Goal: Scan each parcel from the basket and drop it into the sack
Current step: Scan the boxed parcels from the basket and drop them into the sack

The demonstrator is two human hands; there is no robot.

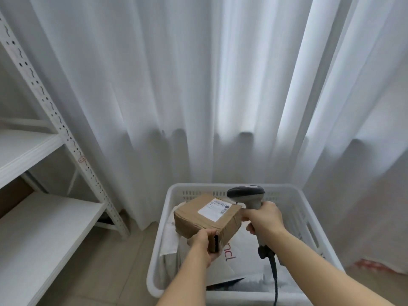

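Note:
My left hand (pixel 204 245) grips the near end of a brown cardboard parcel (pixel 198 219) with a white shipping label on top, holding it over the white plastic basket (pixel 309 208). A grey handheld barcode scanner (pixel 249 197) with a dark head and a cable is held in my right hand (pixel 265 219), its head just right of the parcel's label. Inside the basket lie a white parcel bag with red letters (pixel 240 257) and other grey and white bags. No sack is in view.
A white metal shelving rack (pixel 44 217) stands at the left, with a brown box partly seen on it. White curtains (pixel 198 85) hang behind the basket. Something red and white (pixel 375 267) lies on the floor at the far right. Beige floor tiles show left of the basket.

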